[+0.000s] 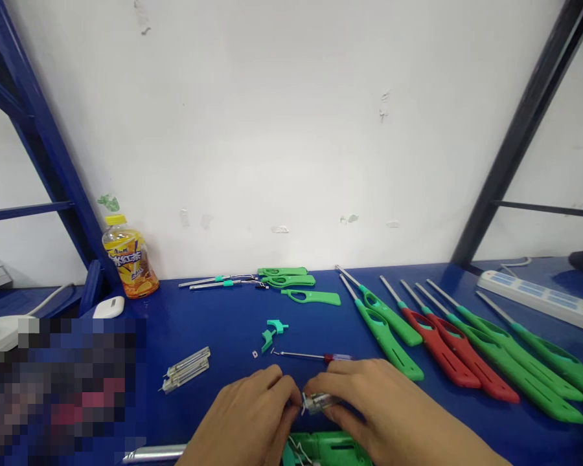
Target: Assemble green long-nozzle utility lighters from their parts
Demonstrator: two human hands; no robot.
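A clear fuel cartridge (320, 402) is held in the fingers of my right hand (369, 398). The fingertips of my left hand (255, 411) are pressed together at the cartridge's white end; whatever they pinch is hidden. Just below both hands lies an open green lighter body (337, 446) with thin wires, and its metal tube (158, 453) sticks out to the left. Beyond my hands, a screwdriver (304, 355) with a red and clear handle rests on the blue table, near teal plastic pieces (274, 327) and a tiny white part (255, 354).
Two clear cartridges (187, 370) lie left. Green shell halves (313, 297) and metal tubes (214, 283) lie at the back. Several green and red lighters (442, 349) fill the right side, beside a power strip (539, 298). A drink bottle (131, 262) and white case (109, 307) stand back left.
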